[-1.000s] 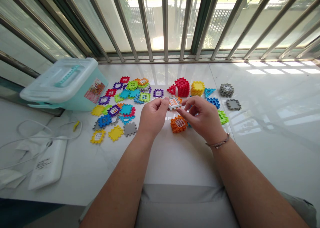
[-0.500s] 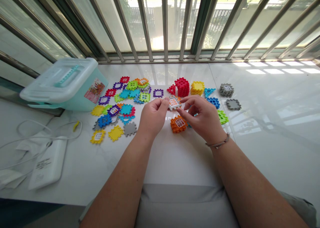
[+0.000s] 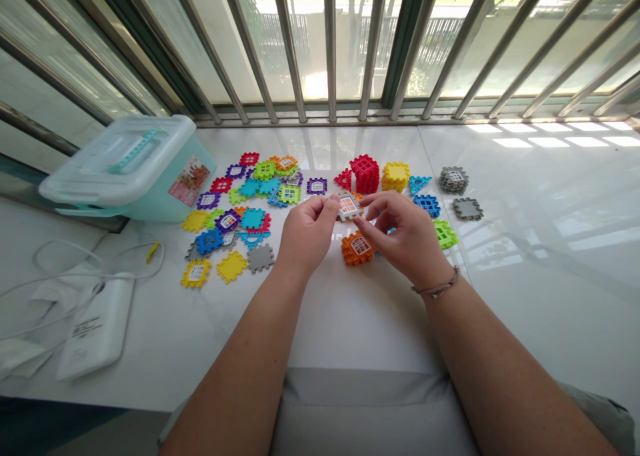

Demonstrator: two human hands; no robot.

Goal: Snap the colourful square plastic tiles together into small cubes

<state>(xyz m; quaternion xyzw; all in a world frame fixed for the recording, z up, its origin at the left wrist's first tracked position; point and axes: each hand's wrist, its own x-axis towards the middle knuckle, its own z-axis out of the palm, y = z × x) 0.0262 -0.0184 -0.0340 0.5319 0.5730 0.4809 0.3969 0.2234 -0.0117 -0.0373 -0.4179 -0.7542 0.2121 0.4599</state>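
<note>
Both my hands pinch one small grey window tile with an orange pane, held just above the white sill. My left hand grips its left edge with thumb and fingers closed. My right hand grips its right edge, fingers curled. Directly below the tile sits an orange block stack with a window face. Behind it stand a red cube and a yellow stack.
Several coloured flat tiles lie scattered left of my hands. A pale teal lidded box stands far left. Grey tiles and a green tile lie right. A white power bank with cables rests at near left. Window bars run behind.
Almost nothing has moved; my hands and the grey tile stay in the same spot, with only slight finger shifts.
</note>
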